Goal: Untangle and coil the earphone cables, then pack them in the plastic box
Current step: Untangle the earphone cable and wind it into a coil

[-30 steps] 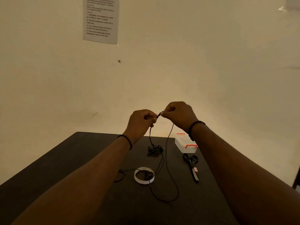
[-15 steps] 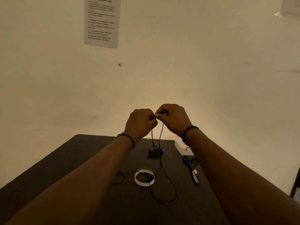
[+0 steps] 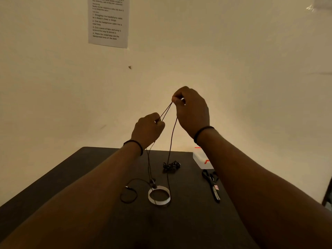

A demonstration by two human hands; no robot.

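A thin black earphone cable (image 3: 171, 139) is stretched between my two hands above the dark table (image 3: 93, 166). My right hand (image 3: 193, 112) pinches it high up; my left hand (image 3: 148, 129) pinches it lower and to the left, with two taut strands between them. Strands hang from both hands to the table, ending in a loose loop (image 3: 128, 194) at the left. A second, bunched black earphone bundle (image 3: 171, 166) lies on the table beyond. The clear plastic box (image 3: 199, 157) with red clips sits at the far right, partly hidden by my right forearm.
A white tape roll (image 3: 159, 195) lies on the table near the hanging cable. Black scissors (image 3: 212, 184) lie to the right, below the box. A printed instruction sheet (image 3: 107, 21) hangs on the wall. The table's far edge meets the wall.
My hands were together at one height; now the right hand has risen and the left has dropped, drawing the cable taut between them. The cable loop on the table has shifted and lifted.
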